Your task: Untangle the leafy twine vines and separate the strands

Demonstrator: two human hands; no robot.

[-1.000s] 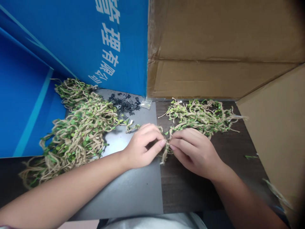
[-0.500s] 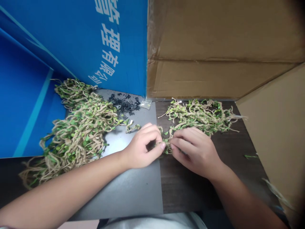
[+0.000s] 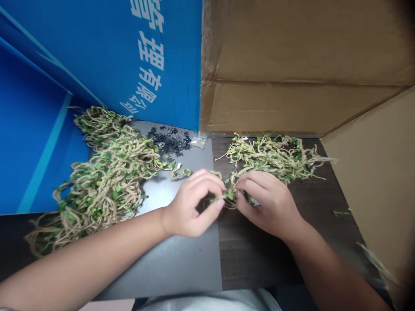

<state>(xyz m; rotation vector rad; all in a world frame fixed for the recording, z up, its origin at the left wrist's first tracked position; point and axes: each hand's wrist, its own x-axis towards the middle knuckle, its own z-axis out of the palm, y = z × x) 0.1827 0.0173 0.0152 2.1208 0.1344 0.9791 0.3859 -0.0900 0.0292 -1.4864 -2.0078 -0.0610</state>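
Note:
Between my hands, over the seam of the grey and dark surfaces, is a twine strand with green leaves. My left hand pinches it between thumb and forefinger from the left. From the right, the curled fingers of my right hand grip the same strand, their tips partly hidden. A large heap of leafy twine lies left of my left hand. Just beyond my right hand, a smaller pile of leafy twine rests on the dark table.
Small black bits lie scattered at the back beside a clear plastic bag. A blue panel with white characters and a cardboard box wall off the back. More cardboard stands at the right.
My hands have drawn slightly apart, and more of the leafy strand shows between them. The left hand has tilted and its thumb sits a little lower. The piles have not moved.

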